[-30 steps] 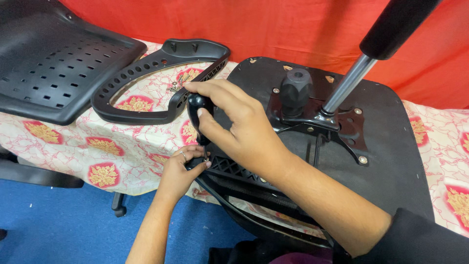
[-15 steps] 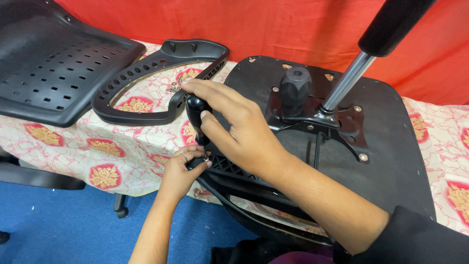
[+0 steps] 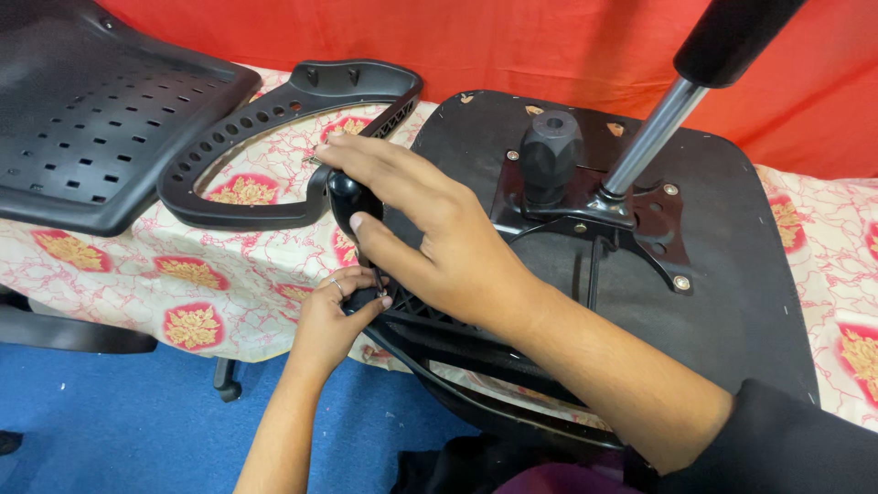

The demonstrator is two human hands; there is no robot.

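Nearest you, your L hand (image 3: 340, 309) is curled shut, fingertips pinching something small and dark at the tip of the tool shaft (image 3: 376, 274). Can't tell if it's a screw or the bit itself. It sits right at the ribbed black armrest bracket (image 3: 439, 322), which lies along the near edge of the seat base (image 3: 732, 274).

Just above, your R hand (image 3: 439, 233) is wrapped over the round black screwdriver handle (image 3: 345, 197), thumb on the near side and fingers draped across the top, so it's gripping and not open.

Looks like the fastening step: getting the driver seated on a fixing at the bracket, w/ the L hand guiding the tip. Next move prob. calls for keeping the shaft straight down the fixing and pressing as you turn. A slip there could cam out or nip the L fingertips.

Further back on the seat base are the metal mechanism plate (image 3: 654, 215), the black knob (image 3: 551, 151) and the chrome lever (image 3: 651, 137) w/ its black grip.

To the L on the floral tablecloth (image 3: 119, 265) lies a 2nd loop armrest (image 3: 274, 146) — beyond it the perforated backrest (image 3: 82, 119), then the red backdrop (image 3: 549, 46).
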